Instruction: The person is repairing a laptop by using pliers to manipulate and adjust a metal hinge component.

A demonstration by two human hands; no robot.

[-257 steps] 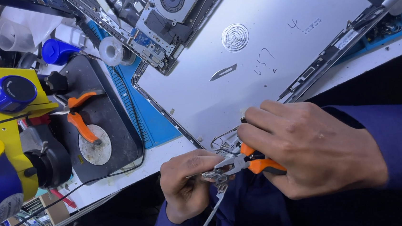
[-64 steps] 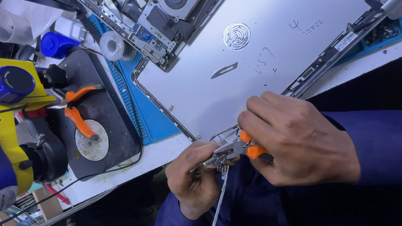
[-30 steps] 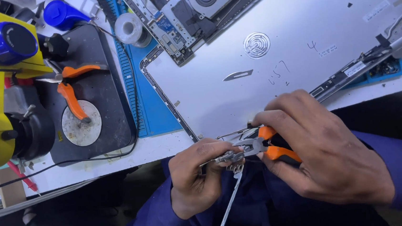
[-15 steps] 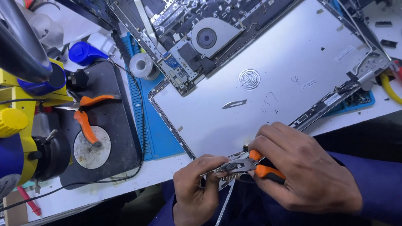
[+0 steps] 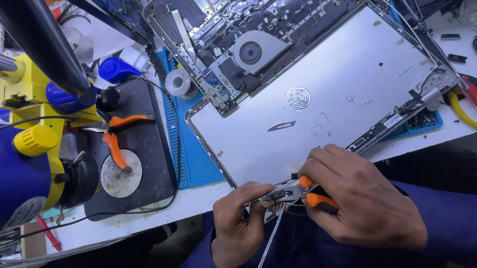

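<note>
Head view: orange-handled pliers (image 5: 297,193) in right hand (image 5: 363,203), left hand (image 5: 237,225) fingers at tip

Hands: two — left hand (image 5: 240,230), right hand (image 5: 363,209)
Orange-handled pliers: two — held pair (image 5: 302,192), resting pair (image 5: 115,139) at nine o'clock
Fans: one — cooling fan (image 5: 251,52) at twelve o'clock

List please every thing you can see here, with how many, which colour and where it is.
laptop lid panel: 1, silver, centre of the bench
open laptop base: 1, grey, with a round fan, top centre
blade: 1, silver, lying on the lid panel
solder spool: 1, grey, on the blue mat
blue mat: 1, under the lid's left edge
spare pliers: 1, orange handles, on the black pad at left
yellow-handled cutters: 1, right edge
pliers: 1, orange handles, in the right hand
thin strip: 1, pale, hanging down from the hands
left hand: at the pliers' tip
right hand: grips the pliers
</note>
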